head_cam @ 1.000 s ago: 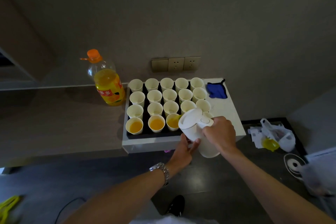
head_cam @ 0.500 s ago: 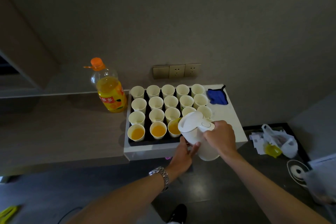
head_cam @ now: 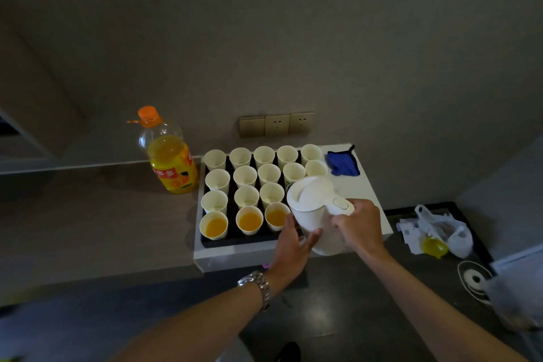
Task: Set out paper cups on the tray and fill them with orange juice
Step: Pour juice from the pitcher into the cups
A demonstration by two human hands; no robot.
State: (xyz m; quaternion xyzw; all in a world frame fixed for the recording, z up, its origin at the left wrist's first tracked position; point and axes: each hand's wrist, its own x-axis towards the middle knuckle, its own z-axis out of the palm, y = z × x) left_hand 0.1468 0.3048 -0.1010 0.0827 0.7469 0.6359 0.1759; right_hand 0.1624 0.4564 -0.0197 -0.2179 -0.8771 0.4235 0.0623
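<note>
Pouring vessel: white jug [head_cam: 316, 209] with a closed lid, held tilted over the near right part of the tray, its spout end toward the cups; no stream of juice can be made out.
Right hand [head_cam: 357, 225]: fingers curled round the jug's handle, thumb on top near the round button, gripping it firmly.
Left hand [head_cam: 292, 241]: fingers fairly straight, pressed against the jug's lower side, steadying it without wrapping it; a metal wristwatch [head_cam: 258, 283] sits on that wrist.
Paper cups [head_cam: 245, 176]: white, standing upright in rows on the tray; the jug hides part of the right-hand rows.
Filled cups [head_cam: 249, 220]: three in the nearest row hold orange juice; the cups behind them look dry, though their depths are dim.
Tray [head_cam: 235, 241]: black, resting on a white countertop block [head_cam: 367, 194].
Juice bottle [head_cam: 169, 156]: big clear bottle, orange cap on, partly full, standing just left of the tray on the brown counter [head_cam: 88, 214].
Blue cloth [head_cam: 342, 163]: crumpled on the white block, right of the far cups.
Wall sockets [head_cam: 277, 124]: three plates above the tray.
Plastic bag [head_cam: 443, 229]: white, on the dark surface at right, with something yellow beside it.
</note>
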